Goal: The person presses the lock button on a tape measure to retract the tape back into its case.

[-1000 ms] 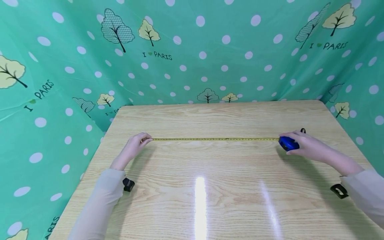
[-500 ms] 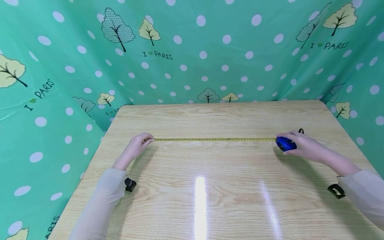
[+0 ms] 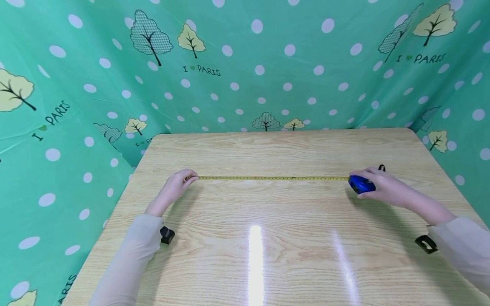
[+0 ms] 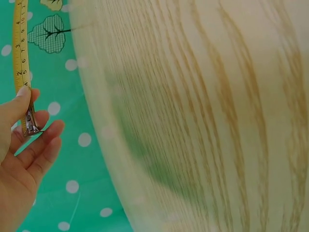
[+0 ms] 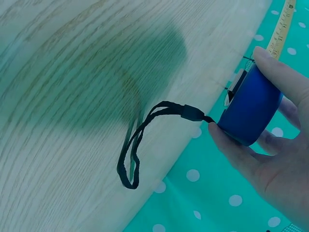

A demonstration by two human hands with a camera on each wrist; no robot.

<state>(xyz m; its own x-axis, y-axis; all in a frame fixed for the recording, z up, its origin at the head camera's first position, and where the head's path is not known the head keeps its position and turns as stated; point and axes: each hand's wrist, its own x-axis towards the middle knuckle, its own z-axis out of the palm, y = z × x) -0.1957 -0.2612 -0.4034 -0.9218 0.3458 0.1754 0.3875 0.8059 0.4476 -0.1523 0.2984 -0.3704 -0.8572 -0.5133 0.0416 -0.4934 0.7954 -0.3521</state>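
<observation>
While my left hand (image 3: 173, 188) is pinching the metal end of the yellow tape (image 3: 273, 178) over the wooden table (image 3: 268, 255), the tape is stretching rightward. My right hand (image 3: 383, 187) is gripping the blue tape measure case (image 3: 360, 185), its black strap (image 5: 145, 140) dangling.

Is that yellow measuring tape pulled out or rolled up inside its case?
Pulled out: the yellow tape stretches from the left hand to the blue case in the right hand.
</observation>
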